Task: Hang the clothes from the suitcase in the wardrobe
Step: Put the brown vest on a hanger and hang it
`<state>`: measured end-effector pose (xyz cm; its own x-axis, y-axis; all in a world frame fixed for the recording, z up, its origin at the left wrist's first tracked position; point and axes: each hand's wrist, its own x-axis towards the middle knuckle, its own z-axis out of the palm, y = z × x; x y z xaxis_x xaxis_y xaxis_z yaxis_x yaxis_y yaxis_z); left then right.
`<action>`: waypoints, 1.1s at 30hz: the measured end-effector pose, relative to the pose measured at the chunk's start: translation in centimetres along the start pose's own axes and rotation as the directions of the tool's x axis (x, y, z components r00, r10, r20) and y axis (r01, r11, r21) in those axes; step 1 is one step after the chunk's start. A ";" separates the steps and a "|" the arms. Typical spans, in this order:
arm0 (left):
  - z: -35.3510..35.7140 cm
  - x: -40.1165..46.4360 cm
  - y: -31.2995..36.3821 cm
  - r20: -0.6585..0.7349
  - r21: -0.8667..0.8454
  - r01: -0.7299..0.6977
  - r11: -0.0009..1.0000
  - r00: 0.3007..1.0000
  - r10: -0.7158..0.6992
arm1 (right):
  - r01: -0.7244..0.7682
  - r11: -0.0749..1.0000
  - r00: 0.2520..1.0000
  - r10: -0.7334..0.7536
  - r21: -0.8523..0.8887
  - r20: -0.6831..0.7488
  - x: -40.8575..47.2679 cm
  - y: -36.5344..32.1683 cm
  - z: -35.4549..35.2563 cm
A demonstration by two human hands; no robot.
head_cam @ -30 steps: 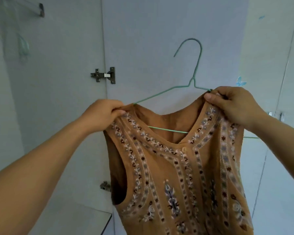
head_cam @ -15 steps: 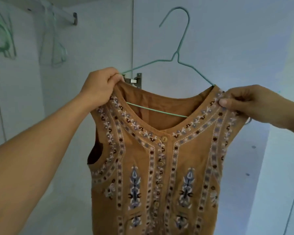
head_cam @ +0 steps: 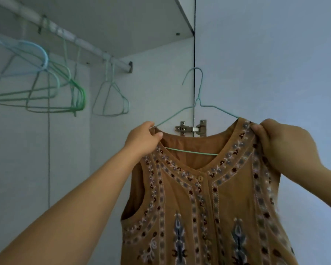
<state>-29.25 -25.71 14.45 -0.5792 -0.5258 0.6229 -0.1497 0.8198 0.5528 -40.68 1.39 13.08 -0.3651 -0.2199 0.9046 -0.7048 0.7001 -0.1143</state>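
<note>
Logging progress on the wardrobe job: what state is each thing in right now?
Embroidered brown top: draped on the held hanger, not yet on the rail.
Held wire hanger: inside the top, hook free.
Left hand: grips one shoulder.
Right hand: grips the other shoulder.
Rail: carries empty hangers.
Door hinge: on the wardrobe's edge.

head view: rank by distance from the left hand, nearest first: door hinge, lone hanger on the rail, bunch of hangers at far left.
From the left hand:
1. Door hinge, just to its right.
2. Lone hanger, up and left, at the rail's end.
3. Bunch of hangers, far left on the rail.
</note>
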 end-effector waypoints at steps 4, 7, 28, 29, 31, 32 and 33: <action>-0.2 2.3 -1.0 -0.003 0.009 0.077 0.997 0.997 -0.077 | -0.044 0.999 0.999 0.044 0.006 0.007 2.8 -3.3 2.9; -0.8 3.5 -1.6 -0.029 0.019 0.104 0.994 0.994 -0.104 | -0.030 1.000 1.000 0.030 0.008 0.005 5.6 -6.5 5.0; -3.0 3.7 -4.2 -0.069 0.078 0.022 0.997 0.997 -0.017 | -0.018 0.991 0.990 -0.002 0.135 0.143 16.4 -22.8 12.5; -3.0 3.6 -4.4 -0.067 0.101 0.016 0.995 0.998 -0.010 | -0.032 0.991 0.985 0.008 0.133 0.173 16.2 -23.0 12.8; -2.9 3.4 -4.8 -0.063 0.126 0.006 0.992 0.998 0.002 | -0.051 0.993 0.975 0.026 0.105 0.223 15.8 -23.1 13.5; -2.8 3.3 -5.0 -0.061 0.119 0.010 0.993 0.998 -0.002 | -0.040 0.996 0.971 0.020 0.079 0.237 15.6 -22.9 14.0; -2.8 3.3 -5.1 -0.063 0.105 0.019 0.994 0.998 -0.012 | -0.041 0.997 0.969 0.022 0.072 0.247 15.4 -22.6 14.5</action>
<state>-28.14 -32.28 15.21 -0.5260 -0.5488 0.6497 -0.2439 0.8292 0.5030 -39.20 -27.62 23.66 -0.5194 -0.3659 0.7722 -0.7314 0.6576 -0.1804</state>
